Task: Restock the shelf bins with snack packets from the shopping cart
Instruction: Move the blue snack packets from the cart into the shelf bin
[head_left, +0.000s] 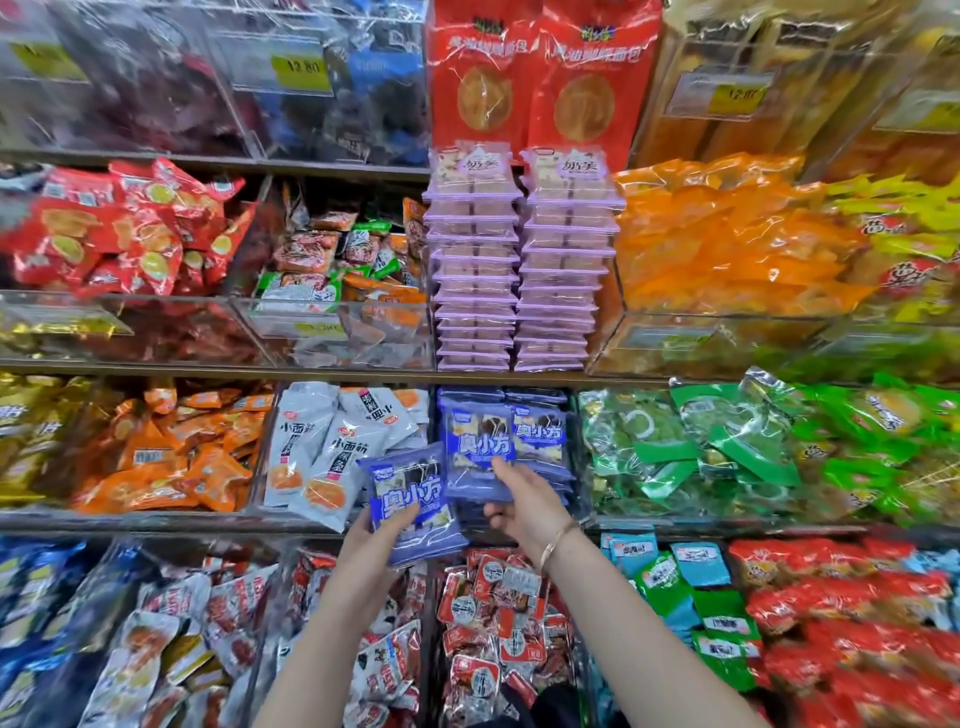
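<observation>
A small stack of blue snack packets (410, 501) is gripped by the left hand (376, 545), with the thumb laid across the front of the top packet and the fingers hidden behind. The stack is held tilted in front of the shelf edge, just below and to the left of the blue-packet bin (575, 467). A single blue packet (478, 441) is held upright by the right hand (527, 506) at its lower edge, a fingertip pressed on the printed face; the rest of that grip is hidden under the packet. This packet stands at the left front of the bin, directly in front of the matching packets stacked there. A thin gold bracelet (558, 540) is worn on the right wrist. The bin is flanked by white packets (332, 447) on the left and green packets (691, 447) on the right. Two columns of lilac packets (475, 270) are stacked on the shelf above, and red-and-white packets (493, 603) are heaped in the bin below the hands. Orange packets (171, 457) are piled further to the left on the same shelf.
</observation>
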